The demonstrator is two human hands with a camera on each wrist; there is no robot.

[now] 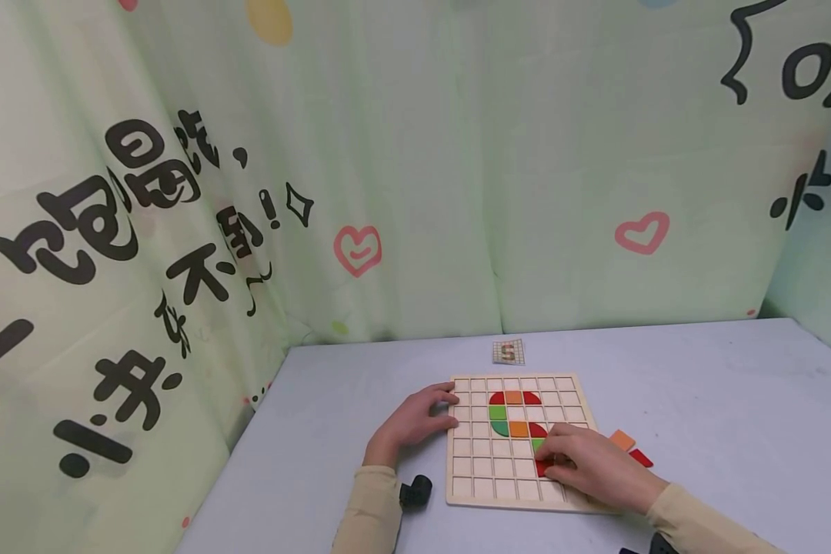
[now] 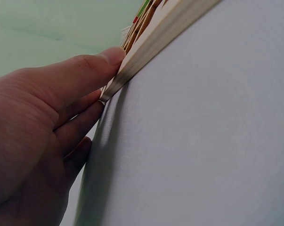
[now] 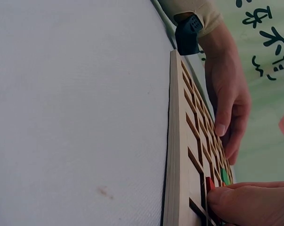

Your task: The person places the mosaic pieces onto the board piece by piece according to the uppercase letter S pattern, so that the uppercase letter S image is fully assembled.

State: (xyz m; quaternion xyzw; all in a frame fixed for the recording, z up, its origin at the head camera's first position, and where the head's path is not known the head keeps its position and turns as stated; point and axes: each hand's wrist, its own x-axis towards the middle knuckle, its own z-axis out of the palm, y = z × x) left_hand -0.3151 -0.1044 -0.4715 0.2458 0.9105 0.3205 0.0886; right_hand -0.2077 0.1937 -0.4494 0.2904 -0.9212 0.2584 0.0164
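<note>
A wooden grid board (image 1: pixel 478 468) lies on the table, with red, orange, green and teal tiles in some of its cells. My left hand (image 1: pixel 415 419) rests at the board's left edge, its thumb and extended fingers touching the rim in the left wrist view. At the lower right of the coloured pattern, my right hand (image 1: pixel 585 462) pinches a red tile (image 1: pixel 542 468) over a cell. That red tile (image 3: pixel 209 184) shows beside the thumb in the right wrist view; its full shape is hidden. Just above it is a light green tile (image 1: pixel 537 444), partly covered by the fingers.
Right of the board lie a loose orange tile (image 1: pixel 622 440) and a loose red tile (image 1: pixel 641 458), close to my right hand. A small card (image 1: pixel 508 352) with a gridded pattern lies behind the board. A curtain (image 1: pixel 492 192) hangs along the table's far edge.
</note>
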